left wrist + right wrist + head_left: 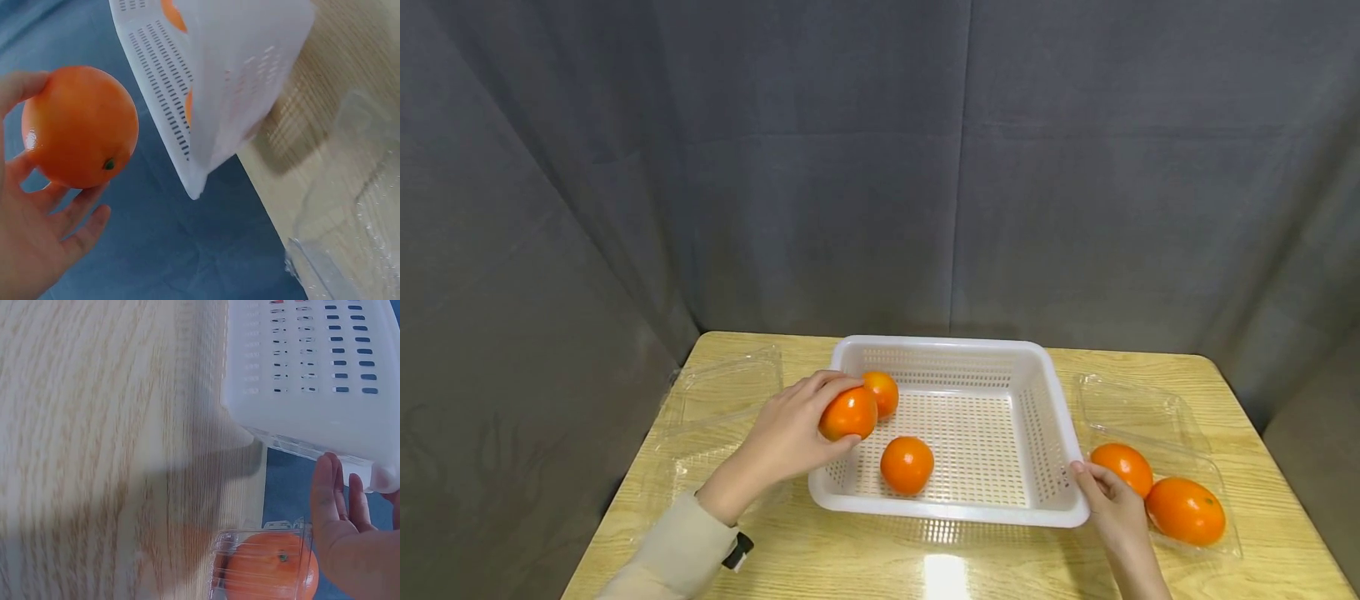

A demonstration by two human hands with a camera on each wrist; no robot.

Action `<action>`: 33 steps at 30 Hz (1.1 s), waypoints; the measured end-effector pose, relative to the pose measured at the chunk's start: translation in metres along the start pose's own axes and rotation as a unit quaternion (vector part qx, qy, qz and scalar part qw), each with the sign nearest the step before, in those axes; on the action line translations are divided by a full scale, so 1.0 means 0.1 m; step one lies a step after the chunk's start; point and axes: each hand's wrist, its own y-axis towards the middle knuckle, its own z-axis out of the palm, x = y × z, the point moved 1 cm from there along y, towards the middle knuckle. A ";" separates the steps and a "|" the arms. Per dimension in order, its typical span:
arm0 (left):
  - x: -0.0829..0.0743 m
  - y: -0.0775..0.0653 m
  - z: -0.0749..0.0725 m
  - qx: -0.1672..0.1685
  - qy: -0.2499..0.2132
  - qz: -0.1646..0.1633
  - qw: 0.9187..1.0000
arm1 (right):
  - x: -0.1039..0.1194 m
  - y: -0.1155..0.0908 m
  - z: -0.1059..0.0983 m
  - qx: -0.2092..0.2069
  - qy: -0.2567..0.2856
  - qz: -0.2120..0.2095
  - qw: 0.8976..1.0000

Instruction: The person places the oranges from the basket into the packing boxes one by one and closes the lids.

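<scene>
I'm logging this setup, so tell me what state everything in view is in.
Held orange: whole, raised
Left hand: gripping that orange
White basket: upright, holding two loose oranges
Right hand: pinching basket's rim
Left clear container: open
Right clear container: open, two packed oranges inside
Gray curtain: hanging

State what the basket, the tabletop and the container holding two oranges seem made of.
Basket: likely plastic, white with soft sheen, moulded slots.
Tabletop: wood or printed laminate; grain lines, glossy reflection.
Container: probably thin clear plastic, shiny along its creases.

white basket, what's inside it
A front orange and a back-left orange, partly covered by the held orange in the left hand. The perforated floor shows, except where oranges cover it.
</scene>
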 end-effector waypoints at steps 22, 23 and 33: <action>0.51 -0.40 -0.11 -0.023 0.002 -0.062 0.998 | -0.02 0.00 0.04 -0.012 0.028 -0.001 1.000; 0.53 -0.41 -0.11 -0.023 0.005 -0.065 0.998 | -0.02 0.00 0.03 -0.011 0.030 -0.002 0.999; 0.69 -0.55 -0.13 -0.009 0.031 -0.070 0.997 | -0.03 0.01 0.03 -0.012 0.022 -0.001 1.000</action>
